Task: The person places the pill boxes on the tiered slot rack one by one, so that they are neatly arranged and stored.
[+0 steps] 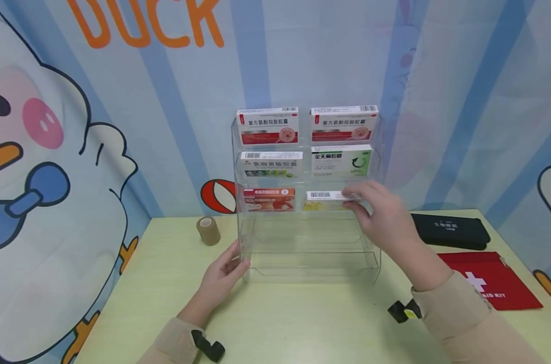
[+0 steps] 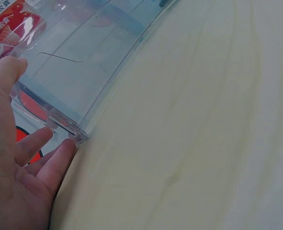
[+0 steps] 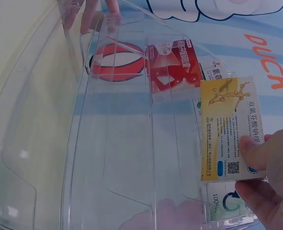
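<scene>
A clear acrylic display rack [image 1: 311, 260] stands on the table with medicine boxes on its upper tiers. My right hand [image 1: 389, 217] pinches a white-and-yellow medicine box [image 3: 230, 129] by its right end, thumb on the printed face, at the third tier's right side. Left of it on that tier sits a red medicine box [image 1: 269, 199]. My left hand [image 1: 220, 278] holds the rack's lower left side, thumb at the front and fingers behind. Above are a grey-white box [image 1: 271, 165], a green-and-white box [image 1: 341, 161] and two red-and-white boxes [image 1: 268, 126] on top.
A brown tape roll [image 1: 208, 231] stands left of the rack. On the right lie a black pouch [image 1: 450, 231] and a red first aid pouch [image 1: 494, 283]. A striped cartoon backdrop [image 1: 179, 101] hangs behind the table [image 1: 302, 323].
</scene>
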The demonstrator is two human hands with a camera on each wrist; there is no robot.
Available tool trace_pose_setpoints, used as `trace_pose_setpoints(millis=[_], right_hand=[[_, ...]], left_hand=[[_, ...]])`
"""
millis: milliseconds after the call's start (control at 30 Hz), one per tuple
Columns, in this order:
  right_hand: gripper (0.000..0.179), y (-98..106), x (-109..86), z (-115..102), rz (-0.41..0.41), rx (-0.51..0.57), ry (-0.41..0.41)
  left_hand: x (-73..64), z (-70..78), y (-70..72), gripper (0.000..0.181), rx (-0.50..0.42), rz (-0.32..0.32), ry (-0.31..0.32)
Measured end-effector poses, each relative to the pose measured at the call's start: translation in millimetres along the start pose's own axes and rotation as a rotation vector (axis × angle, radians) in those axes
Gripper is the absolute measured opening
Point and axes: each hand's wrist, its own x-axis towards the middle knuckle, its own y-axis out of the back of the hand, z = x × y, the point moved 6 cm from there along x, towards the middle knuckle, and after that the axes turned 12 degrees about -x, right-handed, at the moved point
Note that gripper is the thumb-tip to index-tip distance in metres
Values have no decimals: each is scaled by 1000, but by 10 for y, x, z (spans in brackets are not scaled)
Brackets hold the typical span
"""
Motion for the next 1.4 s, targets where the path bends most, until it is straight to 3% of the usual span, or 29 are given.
trace_pose_setpoints(millis=[200, 533, 1400], right_hand=[[27, -38, 116, 105, -28, -12, -53], [25, -111, 84, 227, -65, -87, -106], [29, -238, -33, 176, -65, -278, 40]], left_hand=[[-3, -9, 1, 69, -6, 10, -3], [6, 11, -8, 69, -9, 3, 2], [-3, -8, -1, 70, 1, 7, 19]])
